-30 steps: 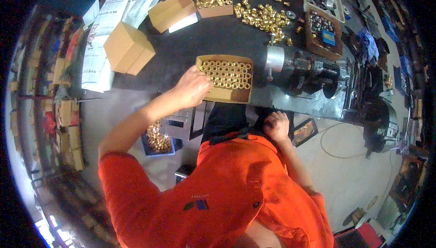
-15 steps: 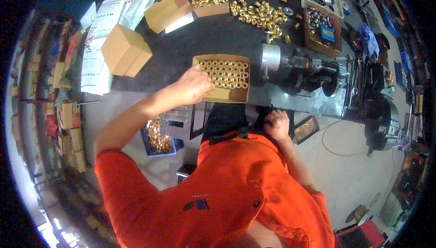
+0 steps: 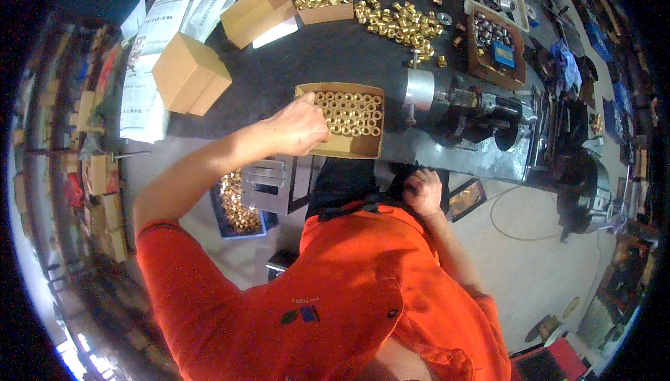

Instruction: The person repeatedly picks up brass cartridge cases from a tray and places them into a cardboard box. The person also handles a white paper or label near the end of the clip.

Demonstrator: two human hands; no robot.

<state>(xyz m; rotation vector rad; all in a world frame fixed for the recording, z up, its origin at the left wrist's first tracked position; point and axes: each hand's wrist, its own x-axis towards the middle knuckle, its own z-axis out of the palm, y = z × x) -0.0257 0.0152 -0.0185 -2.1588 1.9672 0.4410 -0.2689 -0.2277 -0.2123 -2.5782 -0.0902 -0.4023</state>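
"Brass fittings (image 3: 354, 110), short, hollow and gold-coloured: where are they?"

"Standing in close rows inside a shallow, open-topped tan cardboard box (image 3: 352, 147), just right of the bare left hand (image 3: 301, 126), at the near edge of the black table (image 3: 265, 74)."

"What is that hand doing?"

"Its fingers curl over the box's left side, the tips out of sight. I cannot tell whether it grips the wall, pinches a fitting or only rests there."

"And the right hand (image 3: 423, 191)?"

"Below the table edge, fingers folded loosely inward against dark trousers. Whatever may be in the palm is hidden."

"How far along does the work look?"

"Well on with this box, I'd judge: rows fill its far and middle part, while a strip along the wall nearest the body shows plain cardboard. The left hand hides the rows' left ends."

"What is left outside it?"

"Plenty, it seems. A loose heap of similar brass pieces (image 3: 401, 24) lies on the table beyond both hands. Beside it, beyond the left hand, a square tan cardboard carton (image 3: 326, 15) holds more, all jumbled."

"Anything lower down?"

"A blue rectangular tray (image 3: 262, 227) of copper-coloured metal pieces (image 3: 239, 206), below the left hand and to its left."
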